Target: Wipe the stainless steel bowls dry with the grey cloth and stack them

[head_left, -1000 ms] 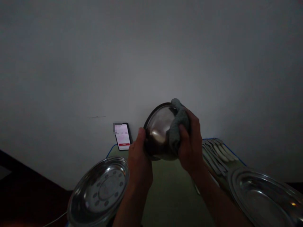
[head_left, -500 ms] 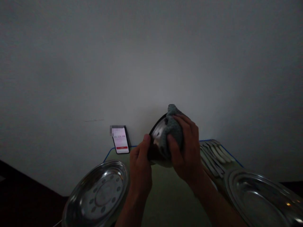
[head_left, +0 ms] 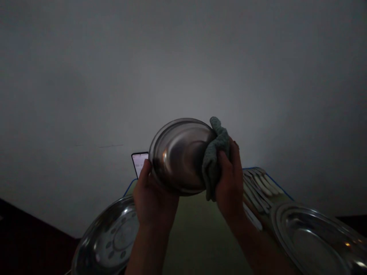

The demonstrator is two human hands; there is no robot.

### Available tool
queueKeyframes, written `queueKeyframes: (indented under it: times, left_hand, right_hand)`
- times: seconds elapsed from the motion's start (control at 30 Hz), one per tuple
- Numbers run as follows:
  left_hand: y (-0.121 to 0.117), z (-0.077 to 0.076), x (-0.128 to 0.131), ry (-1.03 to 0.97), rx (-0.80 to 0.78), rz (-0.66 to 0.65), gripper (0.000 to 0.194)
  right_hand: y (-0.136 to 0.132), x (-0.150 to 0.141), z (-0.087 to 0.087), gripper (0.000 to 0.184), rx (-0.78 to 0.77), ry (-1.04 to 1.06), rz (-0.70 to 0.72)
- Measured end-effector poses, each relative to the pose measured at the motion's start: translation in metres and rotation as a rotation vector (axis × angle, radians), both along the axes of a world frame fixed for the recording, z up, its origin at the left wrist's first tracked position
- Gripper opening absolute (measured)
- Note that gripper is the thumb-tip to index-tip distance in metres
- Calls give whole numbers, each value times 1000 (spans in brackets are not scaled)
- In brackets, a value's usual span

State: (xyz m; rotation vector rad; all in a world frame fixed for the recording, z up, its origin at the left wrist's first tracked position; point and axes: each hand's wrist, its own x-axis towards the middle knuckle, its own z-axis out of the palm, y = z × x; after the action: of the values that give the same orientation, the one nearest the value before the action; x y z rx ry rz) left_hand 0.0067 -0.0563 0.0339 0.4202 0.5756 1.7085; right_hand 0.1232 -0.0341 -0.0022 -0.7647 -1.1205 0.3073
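A shiny round metal bowl [head_left: 180, 156] is held up above the table, tilted so that a broad curved face shows towards me. My left hand [head_left: 155, 202] grips its left edge, thumb on the near face and the fingers behind and below. At the right edge, my right hand [head_left: 231, 183] is closed around a bunched grey-green cloth [head_left: 213, 164]. That cloth is pressed to the bowl's right rim and hangs above and below it. Some of the right fingers are hidden behind the cloth and bowl.
A large metal basin [head_left: 94, 236] stands at the left, another metal basin [head_left: 312, 240] at the right. Several pieces of cutlery [head_left: 260, 187] lie on the green, blue-edged table [head_left: 200, 236]. Behind my left hand a lit phone [head_left: 139, 162] leans on the wall [head_left: 183, 68].
The bowl has turned from a steep angle to show its broad face. My left hand has moved left with it, partly covering the phone. The cloth has shifted to the bowl's right rim.
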Motion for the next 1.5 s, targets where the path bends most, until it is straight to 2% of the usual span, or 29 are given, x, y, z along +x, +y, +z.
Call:
queueKeyframes:
  times: [0.07, 0.17, 0.27, 0.37, 0.47, 0.57, 0.67, 0.77, 0.9, 0.97, 1.13, 1.23, 1.37, 1.5]
  left_hand:
    - [0, 2, 1, -113, -11, -49, 41]
    - [0, -4, 3, -218, -26, -92, 46]
    - [-2, -11, 8, -184, -15, -135, 47]
    - [-4, -15, 12, -139, 31, -155, 45]
    - [-4, -13, 12, -173, 36, -136, 44]
    - [1, -12, 8, -191, 15, -91, 43]
    - [8, -15, 5, -110, -37, -22, 36]
    - [13, -19, 3, 24, -22, 35, 28]
    - [10, -16, 4, 101, 12, 18, 23]
    - [7, -14, 4, 89, 16, 33, 24]
    - [3, -13, 6, 35, 43, 61, 31]
    - [4, -13, 6, -28, -14, 81, 34]
    - [6, -11, 5, -94, -46, 42, 39]
    - [5, -8, 6, -91, -54, 43, 41]
  right_hand:
    - [-4, -12, -6, 50, 41, -97, -43]
    - [-10, -24, -14, 59, 130, -350, -184]
    - [-12, -28, -18, 67, 177, -513, -324]
    - [-10, -26, -20, 69, 201, -542, -388]
    - [-3, -20, -22, 72, 245, -493, -339]
    - [6, -11, -24, 71, 233, -349, -209]
    - [15, 3, -23, 55, 104, -178, -101]
    - [21, 16, -18, 43, -84, -105, -53]
    - [19, 19, -13, 42, -232, -74, -68]
    - [15, 15, -13, 44, -202, -55, -83]
    - [9, 7, -15, 48, 49, -26, -51]
    - [6, 9, -14, 48, 125, -164, 28]
    - [1, 9, -10, 50, 97, -520, -60]
    - [0, 4, -9, 54, 68, -537, -134]
